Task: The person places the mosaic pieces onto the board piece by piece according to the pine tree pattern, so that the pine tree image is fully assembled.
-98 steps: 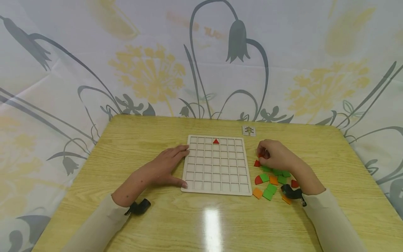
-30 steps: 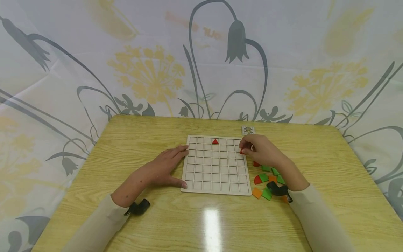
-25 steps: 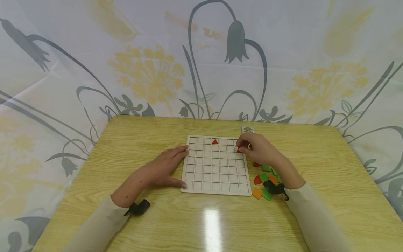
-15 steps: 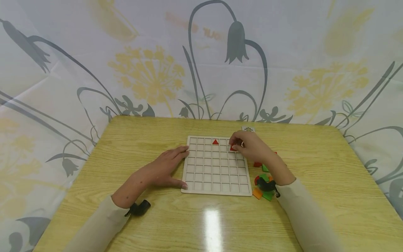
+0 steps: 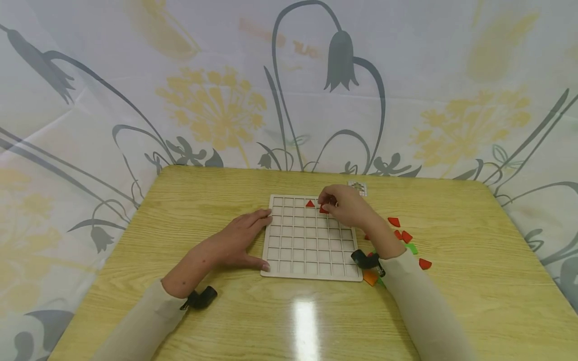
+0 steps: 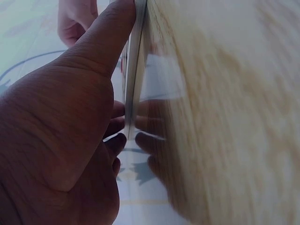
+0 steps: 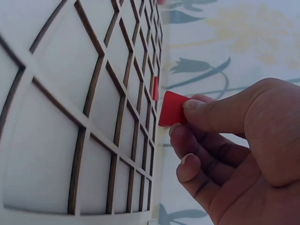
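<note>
A pale grid board (image 5: pixel 298 240) with raised square cells lies on the table. One red triangle tile (image 5: pixel 309 203) sits in a cell of its far row. My right hand (image 5: pixel 345 204) pinches a red tile (image 7: pixel 172 108) between thumb and fingers, over the far right part of the board. In the right wrist view the tile appears apart from the grid. My left hand (image 5: pixel 235 239) rests at the board's left edge, fingers and thumb spread along it. The left wrist view shows the thumb (image 6: pixel 101 42) against the board's edge.
Right of the board lie loose red tiles (image 5: pixel 394 221), a green tile (image 5: pixel 412 248) and an orange tile (image 5: pixel 371 278), partly covered by the right forearm. A small patterned card (image 5: pixel 358 188) lies behind the board. A floral cloth (image 5: pixel 289 100) rises behind the table.
My right hand has picked up a red tile from the pile and carried it left over the board, close to the red triangle. My left hand has stayed in place.
</note>
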Motion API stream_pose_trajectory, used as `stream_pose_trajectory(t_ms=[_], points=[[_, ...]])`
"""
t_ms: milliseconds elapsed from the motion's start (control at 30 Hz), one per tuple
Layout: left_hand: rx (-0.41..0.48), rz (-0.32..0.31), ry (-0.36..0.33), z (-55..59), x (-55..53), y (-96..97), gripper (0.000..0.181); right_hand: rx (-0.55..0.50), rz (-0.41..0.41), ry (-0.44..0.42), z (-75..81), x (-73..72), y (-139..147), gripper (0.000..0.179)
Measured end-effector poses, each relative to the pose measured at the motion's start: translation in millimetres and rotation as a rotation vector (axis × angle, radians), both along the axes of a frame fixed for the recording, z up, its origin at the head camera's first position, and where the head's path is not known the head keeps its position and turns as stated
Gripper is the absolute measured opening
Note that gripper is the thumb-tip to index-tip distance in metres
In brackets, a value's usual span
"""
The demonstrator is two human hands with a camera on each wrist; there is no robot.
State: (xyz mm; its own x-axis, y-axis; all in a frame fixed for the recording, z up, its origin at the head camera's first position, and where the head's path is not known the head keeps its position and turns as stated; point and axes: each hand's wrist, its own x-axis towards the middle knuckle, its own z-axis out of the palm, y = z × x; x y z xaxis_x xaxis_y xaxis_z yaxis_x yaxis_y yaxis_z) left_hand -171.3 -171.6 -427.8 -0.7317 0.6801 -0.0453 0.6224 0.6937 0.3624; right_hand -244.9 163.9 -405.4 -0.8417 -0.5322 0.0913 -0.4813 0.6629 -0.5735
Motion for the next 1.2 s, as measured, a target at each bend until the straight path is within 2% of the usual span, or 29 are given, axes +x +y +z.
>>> stream_pose_trajectory(t_ms=[467,667,967,1200], points=[[0.001,0.006,-0.008,2.0,0.3,-0.1,0.119,-0.011,-0.059,-0.001,-17.9,-4.2,-8.9,0.010],[0.007,0.003,-0.010,0.9,-0.4,0.1,0.118,-0.016,-0.090,-0.007,-19.0,-2.3,-8.9,0.008],[0.003,-0.001,-0.010,1.0,-0.5,0.5,0.119,0.001,-0.062,0.023,-17.7,-0.6,-8.7,0.008],[0.004,-0.005,-0.005,-0.2,-0.8,0.2,0.119,0.014,-0.051,-0.003,-15.0,0.4,-9.2,0.009]])
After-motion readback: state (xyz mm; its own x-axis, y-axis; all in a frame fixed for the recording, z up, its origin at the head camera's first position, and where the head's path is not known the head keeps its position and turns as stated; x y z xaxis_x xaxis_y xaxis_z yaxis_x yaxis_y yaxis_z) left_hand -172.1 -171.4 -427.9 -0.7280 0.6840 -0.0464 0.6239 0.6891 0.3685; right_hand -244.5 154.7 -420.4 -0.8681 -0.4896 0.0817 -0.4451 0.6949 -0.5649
